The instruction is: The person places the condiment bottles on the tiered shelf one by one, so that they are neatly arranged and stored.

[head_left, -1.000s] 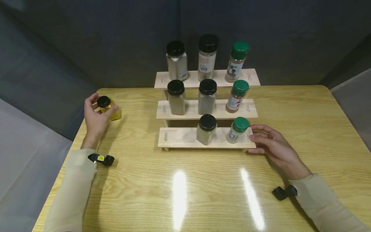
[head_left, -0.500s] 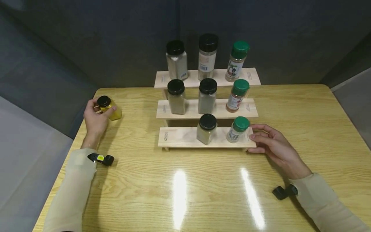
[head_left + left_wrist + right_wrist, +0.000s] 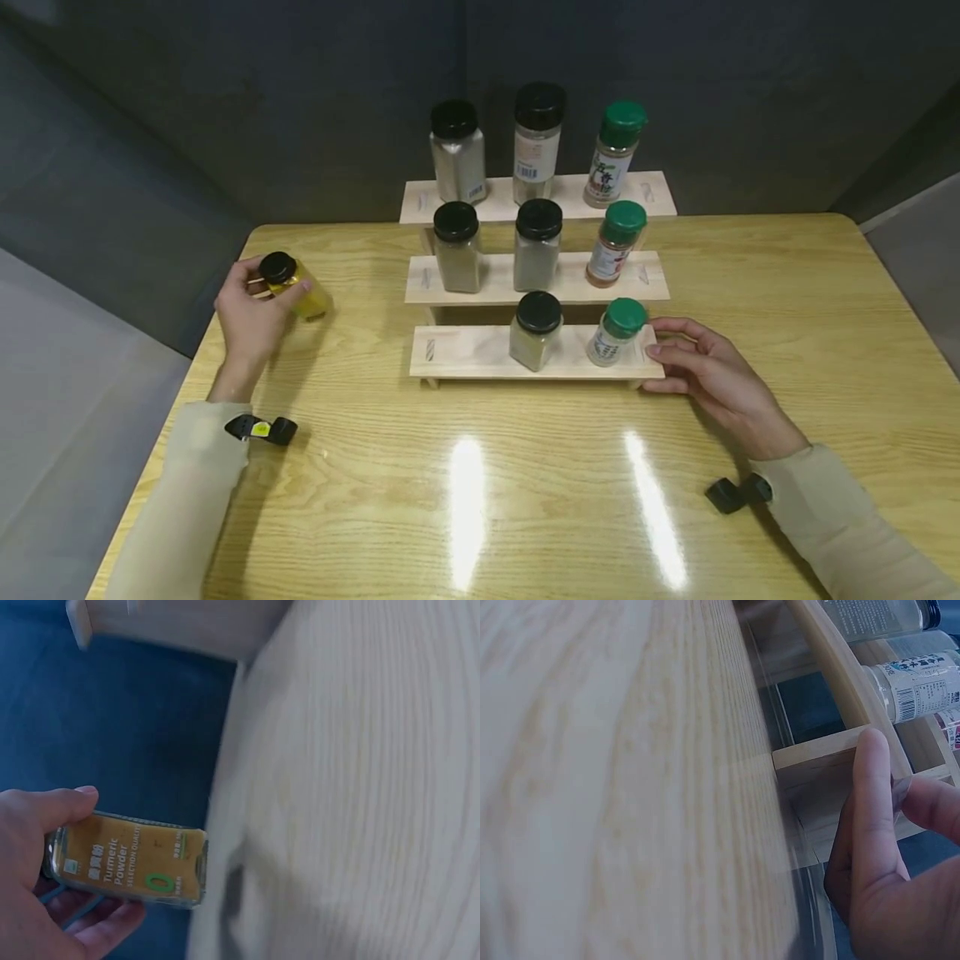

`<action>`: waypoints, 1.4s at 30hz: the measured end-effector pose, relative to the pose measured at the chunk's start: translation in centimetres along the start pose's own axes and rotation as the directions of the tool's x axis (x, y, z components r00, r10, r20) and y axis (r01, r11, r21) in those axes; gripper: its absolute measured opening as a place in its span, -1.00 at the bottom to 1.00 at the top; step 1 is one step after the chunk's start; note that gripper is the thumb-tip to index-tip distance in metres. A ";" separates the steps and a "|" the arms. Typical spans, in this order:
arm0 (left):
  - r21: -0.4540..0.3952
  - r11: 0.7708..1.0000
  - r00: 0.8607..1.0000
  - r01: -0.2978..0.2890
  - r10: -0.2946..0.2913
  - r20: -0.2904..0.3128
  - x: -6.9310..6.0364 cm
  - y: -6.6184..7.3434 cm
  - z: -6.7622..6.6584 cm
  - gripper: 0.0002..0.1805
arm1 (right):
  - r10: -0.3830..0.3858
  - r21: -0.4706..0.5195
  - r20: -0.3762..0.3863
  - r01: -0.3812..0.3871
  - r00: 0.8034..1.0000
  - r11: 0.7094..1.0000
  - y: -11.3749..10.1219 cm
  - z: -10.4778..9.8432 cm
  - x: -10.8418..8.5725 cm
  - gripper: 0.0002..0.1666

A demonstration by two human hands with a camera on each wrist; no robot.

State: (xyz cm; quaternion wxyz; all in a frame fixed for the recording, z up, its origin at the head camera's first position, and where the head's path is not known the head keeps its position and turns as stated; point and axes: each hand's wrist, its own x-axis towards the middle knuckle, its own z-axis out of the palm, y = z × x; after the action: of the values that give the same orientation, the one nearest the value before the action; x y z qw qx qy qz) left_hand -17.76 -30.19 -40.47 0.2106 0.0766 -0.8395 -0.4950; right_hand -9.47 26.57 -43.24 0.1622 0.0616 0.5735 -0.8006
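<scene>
My left hand [image 3: 251,325] grips a small turmeric powder jar [image 3: 309,293] with a black lid and yellow contents, at the table's left side. In the left wrist view the jar's yellow label [image 3: 135,859] faces the camera, and its base is apart from the table with a shadow beside it. My right hand [image 3: 723,383] holds the right end of the lowest step of a three-step wooden spice rack [image 3: 465,354]. In the right wrist view its fingers lie against the end support [image 3: 821,754]. On that step stand a black-lidded jar [image 3: 535,346] and a green-capped shaker [image 3: 609,343].
The middle step carries two black-lidded jars [image 3: 459,265] and a green-capped shaker [image 3: 609,260]. Another two black-lidded containers [image 3: 459,171] and a green-capped shaker [image 3: 606,173] stand on the top step. A dark curtain [image 3: 337,108] hangs behind the wooden table [image 3: 390,500].
My left hand has tilted the turmeric jar and shifted it slightly right, with its base now off the table. My right hand has stayed on the rack's end.
</scene>
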 end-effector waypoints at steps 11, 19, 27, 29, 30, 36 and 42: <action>-0.102 0.992 0.991 -0.074 0.085 0.106 -4.0 5.4 0.3 -0.40 | -0.003 0.005 0.015 0.002 1.000 1.000 -0.1 0.0 0.0 -0.66; -0.185 0.974 0.969 -0.134 0.168 0.181 -6.5 8.6 0.9 -0.41 | 0.002 0.013 0.011 -0.002 1.000 1.000 -0.1 0.0 -0.1 -0.66; -0.202 0.954 0.935 -0.221 0.266 0.233 -8.1 10.4 2.2 -0.37 | 0.004 0.016 0.013 -0.004 1.000 1.000 -0.1 0.0 0.0 -0.65; -0.204 0.951 0.928 -0.231 0.278 0.247 -8.4 10.6 2.6 -0.36 | 0.002 0.015 0.015 -0.002 1.000 1.000 0.0 0.0 0.0 -0.65; -0.205 0.950 0.925 -0.234 0.283 0.255 -8.5 10.8 2.7 -0.37 | 0.001 0.014 0.015 -0.001 1.000 1.000 0.0 0.0 0.0 -0.65; -0.239 0.940 0.902 -0.243 0.310 0.302 -9.1 11.4 3.9 -0.36 | 0.004 0.016 0.004 -0.004 1.000 1.000 0.0 0.0 0.0 -0.65; -0.273 0.929 0.878 -0.249 0.335 0.342 -9.6 11.9 5.2 -0.35 | 0.004 0.022 0.001 -0.004 1.000 1.000 0.0 0.0 0.0 -0.65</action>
State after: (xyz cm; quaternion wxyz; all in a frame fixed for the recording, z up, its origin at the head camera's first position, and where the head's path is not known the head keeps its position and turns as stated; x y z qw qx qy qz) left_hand -10.36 -16.86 -35.03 0.1226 -0.1736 -0.8060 -0.5525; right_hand -9.44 26.58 -43.20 0.1634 0.0640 0.5644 -0.8066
